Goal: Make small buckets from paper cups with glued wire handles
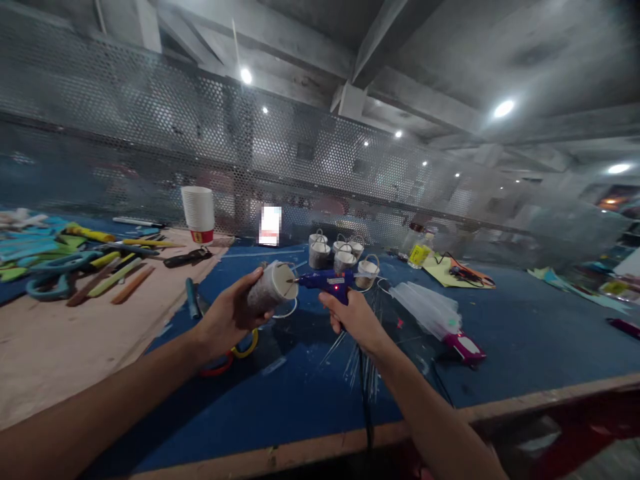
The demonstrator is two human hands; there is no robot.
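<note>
My left hand (pixel 235 303) is wrapped round a small grey-sided paper cup (pixel 273 287), tilted with its pale round end toward the right. A thin light loop hangs below the cup. In my right hand (pixel 353 313) is a blue hot glue gun (pixel 330 283) with a small red light lit. Its nozzle points left at the cup's pale end and appears to touch it; the exact contact is too small to make out. Beneath my left hand lie scissors (pixel 245 343) with yellow and red handles, partly hidden by my wrist.
Several small bucket-like cups (pixel 345 257) with loop handles stand behind the glue gun. Glue sticks (pixel 425 307) in clear plastic lie at right, near a yellow-labelled bottle (pixel 423 250). Stacked white cups (pixel 199 210) and blue-handled scissors (pixel 60 277) are at left. A perforated screen (pixel 320 153) backs the table.
</note>
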